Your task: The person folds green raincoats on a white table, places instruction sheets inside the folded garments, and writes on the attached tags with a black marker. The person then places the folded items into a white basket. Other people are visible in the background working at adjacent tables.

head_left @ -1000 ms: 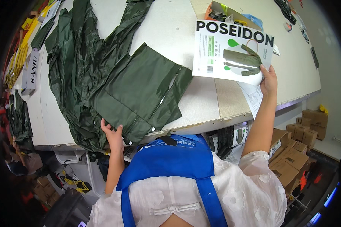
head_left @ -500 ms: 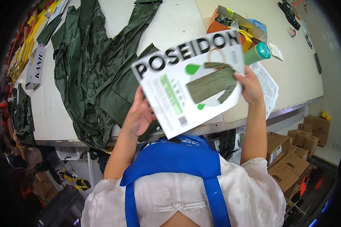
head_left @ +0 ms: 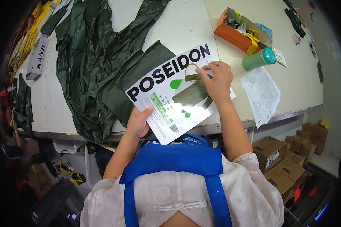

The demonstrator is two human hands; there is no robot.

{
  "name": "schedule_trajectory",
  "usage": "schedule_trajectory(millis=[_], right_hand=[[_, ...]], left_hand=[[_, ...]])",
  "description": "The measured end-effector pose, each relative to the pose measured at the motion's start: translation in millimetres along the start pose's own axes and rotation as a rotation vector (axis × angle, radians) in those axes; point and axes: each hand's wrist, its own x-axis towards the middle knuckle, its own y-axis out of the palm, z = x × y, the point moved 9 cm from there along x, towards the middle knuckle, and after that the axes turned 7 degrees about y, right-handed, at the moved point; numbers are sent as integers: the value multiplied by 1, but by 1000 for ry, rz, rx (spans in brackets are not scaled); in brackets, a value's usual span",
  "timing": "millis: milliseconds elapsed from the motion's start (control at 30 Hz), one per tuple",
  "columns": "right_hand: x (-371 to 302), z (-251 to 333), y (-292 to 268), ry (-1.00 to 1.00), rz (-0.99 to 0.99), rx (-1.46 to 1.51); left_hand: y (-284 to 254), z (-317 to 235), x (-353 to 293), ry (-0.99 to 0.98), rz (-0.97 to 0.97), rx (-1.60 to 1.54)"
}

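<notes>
My left hand (head_left: 140,122) grips the lower left edge of a white printed packaging insert (head_left: 165,108), its thumb on the front. The insert shows a dark green garment and green drops, and tilts above the table's front edge. A thin tan rubber band (head_left: 186,73) lies over its upper part. The bent fingers of my right hand (head_left: 218,77) meet at the band's right side and seem to pinch it. Behind the insert, a folded dark green piece (head_left: 140,72) of glossy fabric lies beside a rumpled dark green rain garment (head_left: 81,72).
On the right are an orange box (head_left: 235,34) of small items, a green tumbler (head_left: 254,60) and printed papers (head_left: 259,94). A long white box (head_left: 37,56) and yellow items (head_left: 24,41) lie left. Cardboard boxes (head_left: 288,166) stand below right. Another person's hand (head_left: 14,125) shows far left.
The insert has come left and lower. My right hand has let go of its right edge and moved over its front to the rubber band. My left thumb now lies on the front.
</notes>
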Motion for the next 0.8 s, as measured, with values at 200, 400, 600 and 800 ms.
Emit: schedule_trajectory(millis=[200,400,600,800], right_hand=[[11,-2,49,-24,246,60],[134,-47,-27,70,-103,273],[207,-115,-74,-272,-554,-593],[38,-17,19,491,932,916]], left_hand=[[-8,-2,-5,48,-14,37],[-21,-22,-8,136,-147,-3],[-15,-31,-1,202,-133,-46],[24,-73,-14,491,262,802]])
